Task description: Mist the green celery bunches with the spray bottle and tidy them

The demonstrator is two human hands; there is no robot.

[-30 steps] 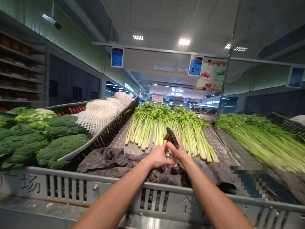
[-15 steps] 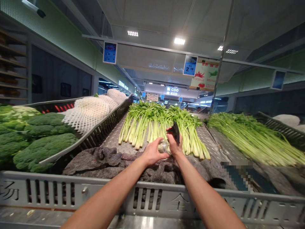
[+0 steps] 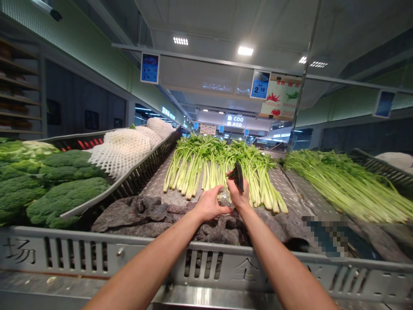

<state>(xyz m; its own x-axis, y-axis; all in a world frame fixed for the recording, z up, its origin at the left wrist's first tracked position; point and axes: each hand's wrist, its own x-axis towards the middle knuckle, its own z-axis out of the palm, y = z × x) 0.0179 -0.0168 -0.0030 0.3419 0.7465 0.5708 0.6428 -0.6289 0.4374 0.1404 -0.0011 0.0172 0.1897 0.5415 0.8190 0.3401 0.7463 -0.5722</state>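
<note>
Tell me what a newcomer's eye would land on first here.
Probably the bright green celery, spread across the middle. Next, the black-topped clear bottle in front of it, held by the left hand and right hand. Then the white foam netting at left, beside the broccoli.

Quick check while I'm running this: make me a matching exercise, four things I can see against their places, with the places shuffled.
1. spray bottle
2. celery
3. broccoli
4. grey cloth

A. far left of the picture
B. rumpled just behind the front rail
C. between the left hand and right hand
D. laid on the patterned metal sheet

Pairs: 1-C, 2-D, 3-A, 4-B
</note>
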